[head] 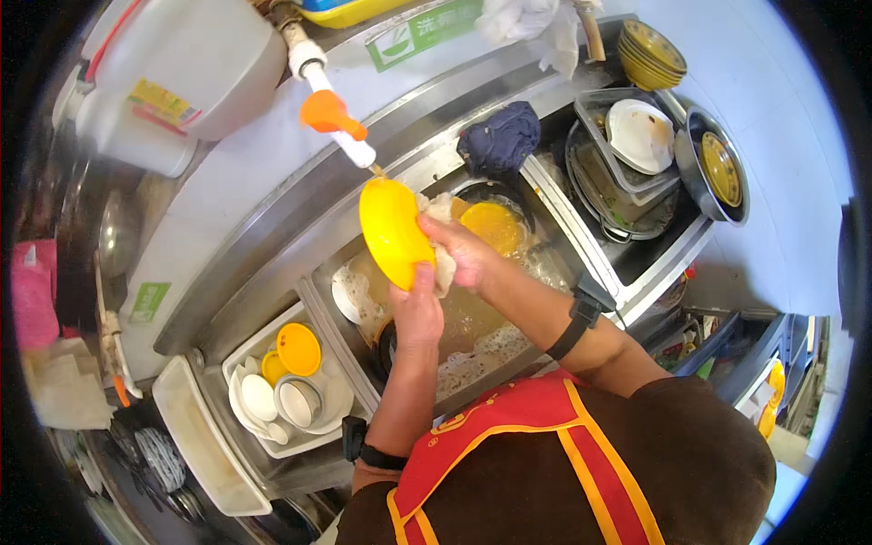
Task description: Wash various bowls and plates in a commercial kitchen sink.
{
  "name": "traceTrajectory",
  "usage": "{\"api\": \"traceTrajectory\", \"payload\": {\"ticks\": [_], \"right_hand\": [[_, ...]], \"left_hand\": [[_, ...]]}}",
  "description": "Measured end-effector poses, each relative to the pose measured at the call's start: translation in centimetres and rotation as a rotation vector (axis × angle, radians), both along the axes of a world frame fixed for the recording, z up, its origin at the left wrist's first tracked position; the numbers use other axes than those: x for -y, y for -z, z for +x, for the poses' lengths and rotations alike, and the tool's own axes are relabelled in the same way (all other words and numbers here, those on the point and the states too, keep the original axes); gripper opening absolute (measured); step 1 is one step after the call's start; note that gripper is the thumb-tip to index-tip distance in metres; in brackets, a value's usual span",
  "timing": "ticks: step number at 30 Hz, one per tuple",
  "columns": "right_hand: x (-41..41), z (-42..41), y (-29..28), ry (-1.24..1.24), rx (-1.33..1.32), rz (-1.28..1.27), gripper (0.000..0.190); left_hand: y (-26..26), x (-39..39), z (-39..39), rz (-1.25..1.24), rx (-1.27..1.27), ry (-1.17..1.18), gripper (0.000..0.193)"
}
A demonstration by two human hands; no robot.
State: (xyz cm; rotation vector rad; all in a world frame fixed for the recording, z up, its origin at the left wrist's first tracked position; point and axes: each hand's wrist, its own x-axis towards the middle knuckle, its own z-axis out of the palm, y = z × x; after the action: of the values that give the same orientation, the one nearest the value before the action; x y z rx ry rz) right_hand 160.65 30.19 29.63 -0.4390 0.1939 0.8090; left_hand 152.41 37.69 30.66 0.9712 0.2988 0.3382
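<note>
Both my hands hold a yellow bowl [392,231], tilted on its side just below the white tap [355,148] with the orange handle. My left hand [417,313] grips the lower rim with the thumb. On the bowl's right side, my right hand [460,248] presses a pale cloth [444,267] against it. Below lies the sink basin [463,306] of murky, foamy water. Another yellow dish [492,227] sits in the water inside a dark round pan, and a white plate [349,293] lies partly in the foam at the left.
A white tub [327,439] at the left holds white bowls and yellow dishes. A dark blue cloth [501,139] hangs over the sink's back edge. In the right basin stand a clear plastic bin [637,187] with white plates, a metal bowl [739,211] and stacked yellow bowls [650,54].
</note>
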Motion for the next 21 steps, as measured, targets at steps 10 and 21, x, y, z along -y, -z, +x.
{"api": "traceTrajectory", "payload": {"ticks": [10, 21], "right_hand": [[0.8, 0.9, -1.8, 0.077, 0.384, -0.505, 0.047], [0.7, -3.4, -0.9, 0.046, 1.781, -1.140, 0.057]], "left_hand": [[-0.9, 0.0, 1.6, -0.079, -0.116, 0.049, 0.040], [0.9, -6.1, 0.2, -0.580, 0.025, 0.036, 0.053]]}}
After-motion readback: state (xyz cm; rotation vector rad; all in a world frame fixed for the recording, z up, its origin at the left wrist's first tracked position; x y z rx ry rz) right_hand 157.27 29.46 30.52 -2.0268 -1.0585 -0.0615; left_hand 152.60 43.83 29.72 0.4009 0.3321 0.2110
